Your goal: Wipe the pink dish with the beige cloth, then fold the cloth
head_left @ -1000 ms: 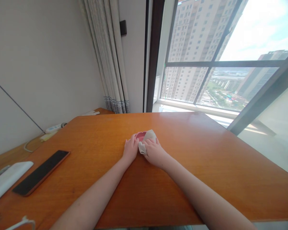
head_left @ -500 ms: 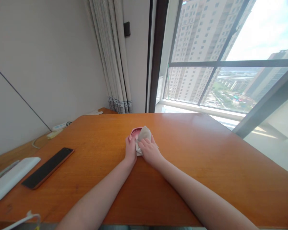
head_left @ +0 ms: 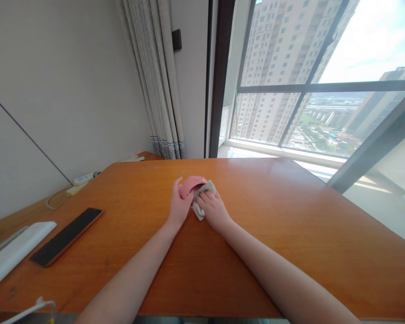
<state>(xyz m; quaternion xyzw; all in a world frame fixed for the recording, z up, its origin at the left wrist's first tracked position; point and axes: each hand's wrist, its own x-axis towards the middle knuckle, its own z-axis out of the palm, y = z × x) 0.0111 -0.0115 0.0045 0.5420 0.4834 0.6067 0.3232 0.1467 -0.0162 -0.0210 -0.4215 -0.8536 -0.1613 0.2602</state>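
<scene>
My left hand [head_left: 179,204] grips a pink, rounded, hollow object [head_left: 191,183] by its left side, thumb toward the near edge. The piece is tilted so that its smooth, curved outside faces up; its exact kind is unclear. A crumpled light-grey cloth [head_left: 200,212] is bunched under the fingers of my right hand [head_left: 213,208], pressed against the pink object's right side. Both hands meet over the middle of the wooden table [head_left: 273,216]. My right fingertips are partly hidden in the cloth.
To the left lie a dark phone-like slab [head_left: 67,236] and a white flat device [head_left: 18,253]. A power strip [head_left: 83,178] with a cable is by the wall. A white cord [head_left: 30,310] hangs at the near left edge. Behind are a curtain [head_left: 158,81] and window.
The pink object has turned: its hollow inside faced up before, and now its curved outside shows. My left hand has shifted slightly left, and the cloth has moved toward the right rim.
</scene>
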